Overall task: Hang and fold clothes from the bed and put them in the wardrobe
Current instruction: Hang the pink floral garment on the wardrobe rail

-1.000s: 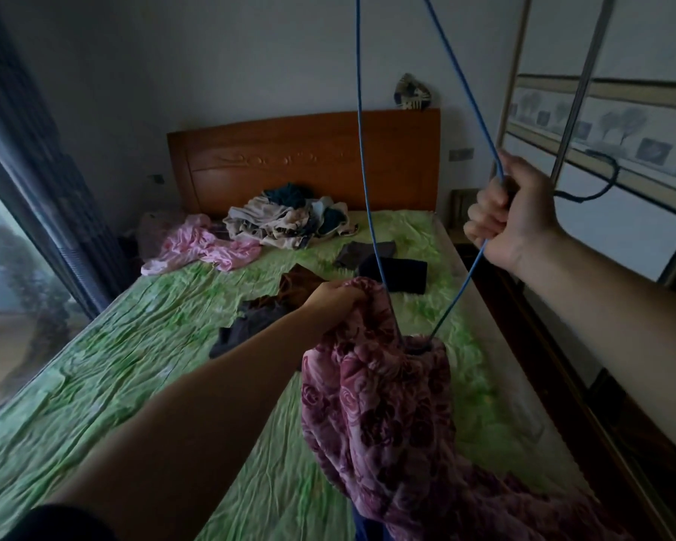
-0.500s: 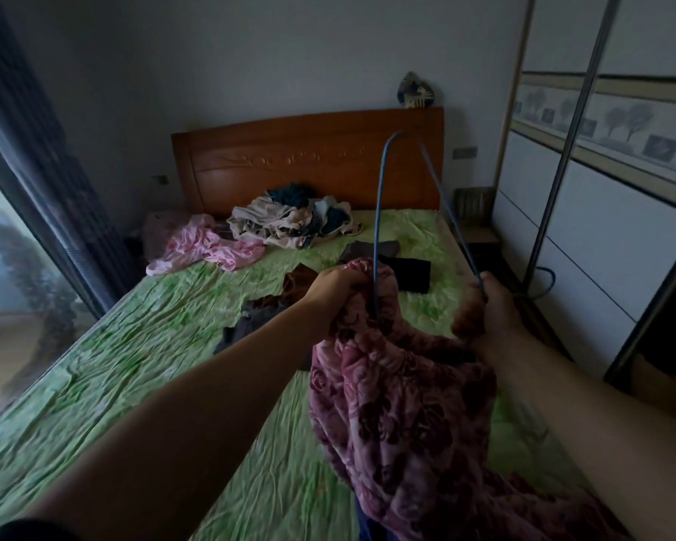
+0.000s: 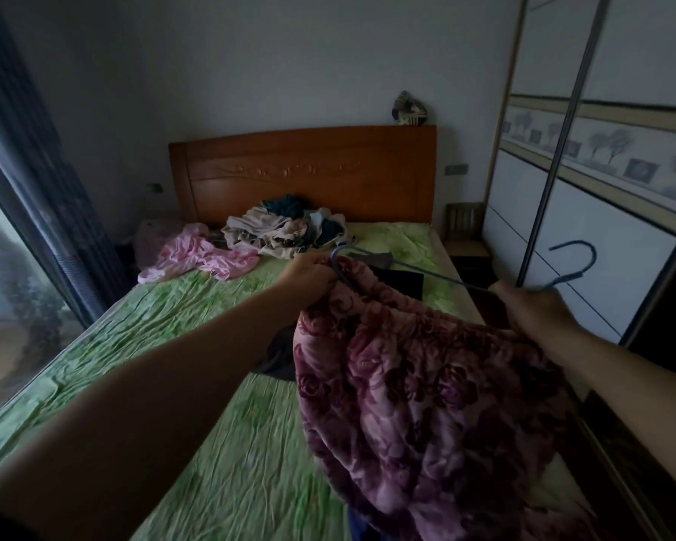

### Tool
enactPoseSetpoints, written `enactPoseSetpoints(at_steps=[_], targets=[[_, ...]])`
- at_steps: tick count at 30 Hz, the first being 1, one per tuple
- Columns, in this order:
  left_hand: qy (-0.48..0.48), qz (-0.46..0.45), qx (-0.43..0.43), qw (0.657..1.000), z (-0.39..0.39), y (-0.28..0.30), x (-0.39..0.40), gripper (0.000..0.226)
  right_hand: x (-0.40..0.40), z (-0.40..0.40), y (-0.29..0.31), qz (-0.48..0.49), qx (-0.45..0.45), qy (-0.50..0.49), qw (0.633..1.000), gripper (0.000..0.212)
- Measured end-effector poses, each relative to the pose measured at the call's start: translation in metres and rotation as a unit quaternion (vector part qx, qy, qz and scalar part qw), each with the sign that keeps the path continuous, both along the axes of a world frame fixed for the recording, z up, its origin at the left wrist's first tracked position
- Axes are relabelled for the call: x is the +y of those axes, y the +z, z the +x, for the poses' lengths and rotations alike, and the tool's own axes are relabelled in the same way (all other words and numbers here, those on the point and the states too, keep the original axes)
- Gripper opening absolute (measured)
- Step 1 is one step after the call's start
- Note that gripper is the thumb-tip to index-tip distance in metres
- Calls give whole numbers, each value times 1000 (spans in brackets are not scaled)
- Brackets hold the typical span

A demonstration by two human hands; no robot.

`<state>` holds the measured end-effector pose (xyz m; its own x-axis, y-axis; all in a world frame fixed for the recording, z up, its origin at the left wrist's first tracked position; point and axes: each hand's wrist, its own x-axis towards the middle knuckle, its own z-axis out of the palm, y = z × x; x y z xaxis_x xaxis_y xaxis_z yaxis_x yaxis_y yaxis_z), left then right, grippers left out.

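A purple rose-patterned fleece garment (image 3: 426,392) hangs in front of me over the bed (image 3: 141,345). My left hand (image 3: 309,275) grips its top edge together with one end of a blue wire hanger (image 3: 426,272). My right hand (image 3: 531,306) holds the hanger near its neck, the hook (image 3: 578,259) pointing right toward the wardrobe (image 3: 601,212). The hanger lies almost level, its left end tucked into the garment. More clothes lie on the bed: a pink garment (image 3: 200,259), a mixed pile (image 3: 285,228) by the headboard, and dark pieces (image 3: 399,281) partly hidden behind the fleece.
The wooden headboard (image 3: 305,169) stands at the far end with a small object on top. A small wooden nightstand (image 3: 465,236) sits between bed and wardrobe sliding doors. A window with a dark curtain (image 3: 36,189) runs along the left side.
My right hand dropped from head height to beside the garment, swinging the hanger from upright to almost level. My left hand kept its grip on the fleece's top edge.
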<state>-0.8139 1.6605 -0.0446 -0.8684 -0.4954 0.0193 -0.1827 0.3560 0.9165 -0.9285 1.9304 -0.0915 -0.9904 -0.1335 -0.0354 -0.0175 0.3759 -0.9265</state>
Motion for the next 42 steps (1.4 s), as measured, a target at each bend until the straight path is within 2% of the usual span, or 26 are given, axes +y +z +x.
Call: enactPoseSetpoints(at_steps=[4, 7, 11, 13, 17, 21, 26, 29, 35, 42], targets=[[-35, -135, -38, 989, 3, 10, -12, 26, 18, -2, 30, 86, 90, 27, 992, 45], [-66, -256, -84, 961, 6, 19, -14, 26, 24, 0, 48, 146, 136, 36, 979, 51], [-84, -368, -132, 917, 9, 31, -4, 29, 16, 12, 67, 201, 168, 68, 963, 53], [-77, -437, -117, 888, 11, 37, 11, 29, 2, 24, 74, 229, 187, 105, 949, 56], [-69, -493, -72, 864, 5, 48, 47, 30, -20, 43, 94, 261, 232, 139, 927, 56], [-56, -484, -75, 870, 1, 44, 59, 32, -24, 52, 108, 249, 230, 141, 930, 58], [-95, -430, -92, 893, 9, 43, 56, 30, -12, 59, 120, 253, 192, 152, 936, 55], [-77, -432, -106, 892, 16, 51, 44, 31, -2, 62, 131, 249, 200, 138, 938, 52], [-68, -500, -45, 862, 21, 78, 75, 30, 2, 76, 147, 267, 235, 144, 924, 49], [-107, -447, -35, 888, 21, 92, 89, 30, 24, 96, 177, 279, 248, 153, 915, 55]])
